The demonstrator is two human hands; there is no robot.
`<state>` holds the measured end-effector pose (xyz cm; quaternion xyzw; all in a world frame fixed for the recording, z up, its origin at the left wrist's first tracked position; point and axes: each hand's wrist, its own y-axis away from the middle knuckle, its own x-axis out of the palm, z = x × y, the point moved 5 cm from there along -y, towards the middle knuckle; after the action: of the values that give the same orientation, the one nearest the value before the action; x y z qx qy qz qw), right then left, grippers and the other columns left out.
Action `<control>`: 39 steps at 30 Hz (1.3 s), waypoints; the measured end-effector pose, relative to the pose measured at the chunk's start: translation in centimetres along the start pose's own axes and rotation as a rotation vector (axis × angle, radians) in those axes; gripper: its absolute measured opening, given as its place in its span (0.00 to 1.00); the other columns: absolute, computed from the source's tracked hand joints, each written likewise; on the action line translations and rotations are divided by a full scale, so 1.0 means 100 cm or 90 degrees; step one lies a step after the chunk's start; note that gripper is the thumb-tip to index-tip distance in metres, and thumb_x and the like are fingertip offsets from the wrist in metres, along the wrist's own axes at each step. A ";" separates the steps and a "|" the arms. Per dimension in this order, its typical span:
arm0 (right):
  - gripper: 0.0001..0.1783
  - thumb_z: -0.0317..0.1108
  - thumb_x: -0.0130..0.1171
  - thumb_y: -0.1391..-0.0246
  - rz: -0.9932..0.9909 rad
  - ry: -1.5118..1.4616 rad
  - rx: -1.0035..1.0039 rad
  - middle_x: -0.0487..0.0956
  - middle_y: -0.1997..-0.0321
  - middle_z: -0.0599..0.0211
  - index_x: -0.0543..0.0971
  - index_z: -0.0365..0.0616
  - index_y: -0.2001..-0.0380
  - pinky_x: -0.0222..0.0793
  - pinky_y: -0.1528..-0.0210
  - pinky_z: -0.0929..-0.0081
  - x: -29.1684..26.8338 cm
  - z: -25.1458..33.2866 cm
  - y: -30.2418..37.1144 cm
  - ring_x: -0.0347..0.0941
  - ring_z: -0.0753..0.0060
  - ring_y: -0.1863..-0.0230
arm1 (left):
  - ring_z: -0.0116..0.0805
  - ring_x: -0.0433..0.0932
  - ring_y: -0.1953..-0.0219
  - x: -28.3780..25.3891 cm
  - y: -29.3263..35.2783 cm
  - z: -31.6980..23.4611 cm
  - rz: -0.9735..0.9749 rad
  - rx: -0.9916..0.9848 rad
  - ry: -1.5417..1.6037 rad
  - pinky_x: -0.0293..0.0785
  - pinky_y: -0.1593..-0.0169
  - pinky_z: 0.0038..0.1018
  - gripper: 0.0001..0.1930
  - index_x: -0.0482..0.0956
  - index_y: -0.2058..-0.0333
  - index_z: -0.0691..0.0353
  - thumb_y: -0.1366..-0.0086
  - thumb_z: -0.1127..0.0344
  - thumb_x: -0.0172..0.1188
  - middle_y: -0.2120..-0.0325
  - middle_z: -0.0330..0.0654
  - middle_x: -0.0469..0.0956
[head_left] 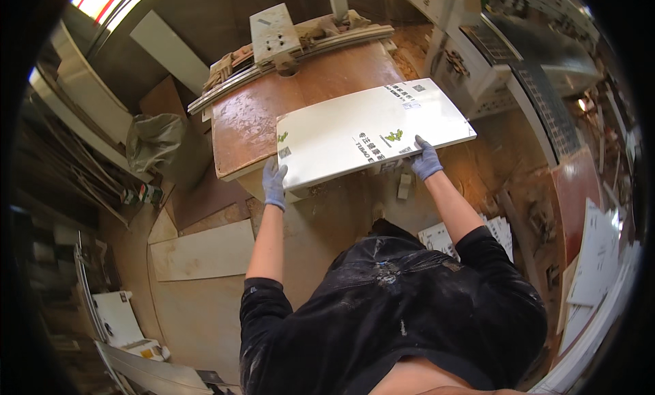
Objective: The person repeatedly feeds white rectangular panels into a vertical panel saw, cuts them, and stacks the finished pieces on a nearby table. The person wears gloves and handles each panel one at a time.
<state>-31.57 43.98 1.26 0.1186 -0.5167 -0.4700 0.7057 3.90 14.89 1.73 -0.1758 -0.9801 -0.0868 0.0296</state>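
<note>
A long white board (pixel 327 139) with printed film on its face lies partly over a brown worktable (pixel 245 132), its near edge jutting out past the table. My left hand (pixel 274 182), in a grey-blue glove, grips the board's near left corner. Toward the right of the same near edge, my right hand (pixel 426 159), gloved alike, has its thumb on top and its fingers at the edge. What lies under the board is hidden.
Behind the table stands a machine head (pixel 275 34) above a long fence rail (pixel 321 49). A roller conveyor (pixel 546 108) runs at the right. A grey sack (pixel 155 142) stands left of the table. White panels (pixel 597 258) lean at the far right, and a pale board (pixel 202 251) lies on the floor.
</note>
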 end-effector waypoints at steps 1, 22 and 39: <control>0.26 0.44 0.57 0.41 0.011 0.018 0.039 0.73 0.45 0.58 0.67 0.45 0.43 0.70 0.48 0.43 0.016 0.000 -0.015 0.69 0.54 0.45 | 0.41 0.67 0.41 0.005 -0.016 -0.010 -0.007 0.041 0.004 0.64 0.38 0.32 0.33 0.62 0.38 0.70 0.41 0.69 0.65 0.42 0.48 0.67; 0.46 0.56 0.61 0.49 -0.178 0.479 0.068 0.53 0.27 0.53 0.58 0.50 0.32 0.55 0.35 0.52 0.097 0.010 -0.146 0.54 0.43 0.30 | 0.48 0.43 0.28 0.042 -0.123 -0.002 0.160 -0.016 -0.965 0.39 0.30 0.47 0.53 0.48 0.31 0.38 0.52 0.33 0.65 0.30 0.45 0.47; 0.26 0.51 0.63 0.49 -0.255 0.731 -0.179 0.79 0.67 0.57 0.80 0.33 0.65 0.68 0.59 0.67 0.127 -0.009 -0.229 0.73 0.63 0.67 | 0.54 0.42 0.29 0.034 -0.178 -0.010 0.188 0.002 -0.899 0.35 0.29 0.50 0.52 0.52 0.33 0.40 0.54 0.35 0.67 0.30 0.47 0.47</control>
<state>-42.85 21.61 -6.25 0.3529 0.0440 -0.5181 0.7779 -5.43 -0.55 0.17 -0.3209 -0.7313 0.0539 -0.5994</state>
